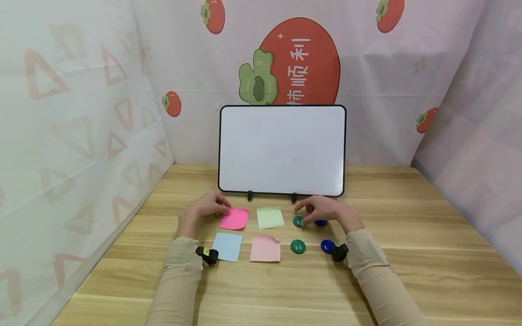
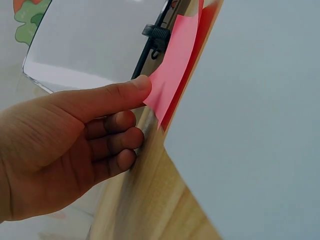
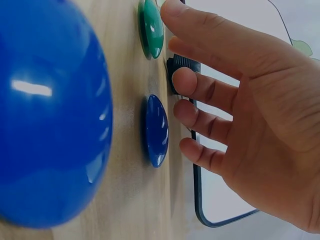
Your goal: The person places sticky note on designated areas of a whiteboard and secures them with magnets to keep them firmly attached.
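Note:
My left hand point(image 1: 205, 204) pinches the left corner of a bright pink sticky note point(image 1: 234, 219) between thumb and forefinger. The left wrist view shows that note point(image 2: 177, 60) bent up at the held corner, the other fingers curled beneath. Over the rear pair of round magnets hovers my right hand point(image 1: 326, 208), its fingers loosely bent. Its thumb tip is right at the rear green magnet point(image 1: 298, 221). Partly hidden under this hand lies the rear blue magnet point(image 1: 321, 223); the right wrist view shows that magnet point(image 3: 157, 131) apart from the fingers.
A whiteboard point(image 1: 281, 149) stands behind on black feet. A pale green note point(image 1: 270, 218), a light blue note point(image 1: 227, 247) and a light pink note point(image 1: 265, 249) lie on the wooden table point(image 1: 261, 294). A front green magnet point(image 1: 298, 246) and front blue magnet point(image 1: 327, 246) sit to the right.

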`<state>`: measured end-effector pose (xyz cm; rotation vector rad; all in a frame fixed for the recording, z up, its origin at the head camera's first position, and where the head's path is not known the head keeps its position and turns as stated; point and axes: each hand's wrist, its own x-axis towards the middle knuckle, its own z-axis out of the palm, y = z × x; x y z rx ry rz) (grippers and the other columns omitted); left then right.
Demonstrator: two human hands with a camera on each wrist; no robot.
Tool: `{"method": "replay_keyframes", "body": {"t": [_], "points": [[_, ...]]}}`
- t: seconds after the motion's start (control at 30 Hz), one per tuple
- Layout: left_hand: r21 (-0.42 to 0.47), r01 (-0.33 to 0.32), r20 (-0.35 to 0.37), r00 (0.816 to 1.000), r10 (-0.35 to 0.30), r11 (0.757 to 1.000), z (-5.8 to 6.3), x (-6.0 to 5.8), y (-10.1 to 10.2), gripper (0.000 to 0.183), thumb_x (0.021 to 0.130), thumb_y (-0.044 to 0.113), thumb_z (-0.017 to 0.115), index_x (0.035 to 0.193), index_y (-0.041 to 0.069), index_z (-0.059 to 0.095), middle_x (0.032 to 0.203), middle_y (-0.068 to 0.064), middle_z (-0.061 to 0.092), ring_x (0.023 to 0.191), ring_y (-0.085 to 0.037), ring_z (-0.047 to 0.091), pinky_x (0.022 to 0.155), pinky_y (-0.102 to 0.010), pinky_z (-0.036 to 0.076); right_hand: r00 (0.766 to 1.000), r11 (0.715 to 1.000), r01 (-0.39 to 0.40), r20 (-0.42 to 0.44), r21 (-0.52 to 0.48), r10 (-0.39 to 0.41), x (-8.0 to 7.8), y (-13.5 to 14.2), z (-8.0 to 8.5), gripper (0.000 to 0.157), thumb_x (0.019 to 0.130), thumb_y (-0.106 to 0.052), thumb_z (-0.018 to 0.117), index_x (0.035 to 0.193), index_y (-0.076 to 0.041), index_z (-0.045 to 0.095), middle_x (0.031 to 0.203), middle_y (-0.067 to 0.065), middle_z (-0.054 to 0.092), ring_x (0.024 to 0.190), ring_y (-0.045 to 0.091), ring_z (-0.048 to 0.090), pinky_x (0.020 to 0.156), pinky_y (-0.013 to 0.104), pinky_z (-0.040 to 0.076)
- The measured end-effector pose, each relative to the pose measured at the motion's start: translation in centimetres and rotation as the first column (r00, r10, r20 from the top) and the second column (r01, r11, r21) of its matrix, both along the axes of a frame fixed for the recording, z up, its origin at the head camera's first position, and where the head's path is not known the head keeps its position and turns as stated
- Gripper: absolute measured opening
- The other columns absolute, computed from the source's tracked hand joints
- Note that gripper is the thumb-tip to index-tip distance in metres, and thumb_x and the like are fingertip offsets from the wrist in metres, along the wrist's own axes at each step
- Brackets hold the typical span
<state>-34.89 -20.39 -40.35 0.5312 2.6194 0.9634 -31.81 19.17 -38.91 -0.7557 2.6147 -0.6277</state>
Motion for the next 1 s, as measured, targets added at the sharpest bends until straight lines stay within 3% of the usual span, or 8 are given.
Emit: {"method": "replay_keyframes", "body": {"t": [0.23, 0.5, 1.0], "points": [[-0.003, -0.028, -0.008, 1.0, 0.028, 1.0, -0.27, -0.04, -0.02, 0.022, 0.088, 0.011, 0.073, 0.105, -0.002, 0.073, 0.096, -0.008, 0.063, 0.069, -0.01, 0.053, 0.065, -0.024, 0.047, 1.0, 1.0, -0.004, 0.018, 0.0, 0.004, -0.16, 0.16, -0.48, 0.048, 0.083, -0.028, 0.081, 0.127, -0.017, 0.067, 0.084, -0.001, 0.057, 0.076, 0.015, 0.048, 0.069, 0.029, 0.041], [-0.015, -0.083, -0.001, 0.997, 0.083, 0.996, -0.77, -0.29, 0.13, 0.014, 0.088, 0.012, 0.074, 0.098, 0.002, 0.073, 0.08, -0.002, 0.065, 0.069, -0.011, 0.053, 0.064, -0.024, 0.045, 0.999, 1.0, -0.012, 0.029, -0.017, 0.012, -0.22, 0.24, -0.62, 0.047, 0.082, -0.026, 0.082, 0.126, -0.018, 0.068, 0.08, -0.001, 0.058, 0.072, 0.014, 0.049, 0.067, 0.029, 0.041], [-0.01, -0.075, 0.015, 0.997, 0.075, 0.997, -0.52, -0.13, 0.03, 0.011, 0.092, 0.015, 0.069, 0.095, 0.004, 0.07, 0.073, 0.0, 0.057, 0.067, -0.012, 0.049, 0.061, -0.024, 0.042, 0.998, 1.0, -0.015, 0.058, -0.025, 0.016, -0.33, 0.36, -0.78, 0.05, 0.081, -0.023, 0.083, 0.128, -0.02, 0.067, 0.083, 0.0, 0.059, 0.075, 0.016, 0.049, 0.068, 0.029, 0.042]]}}
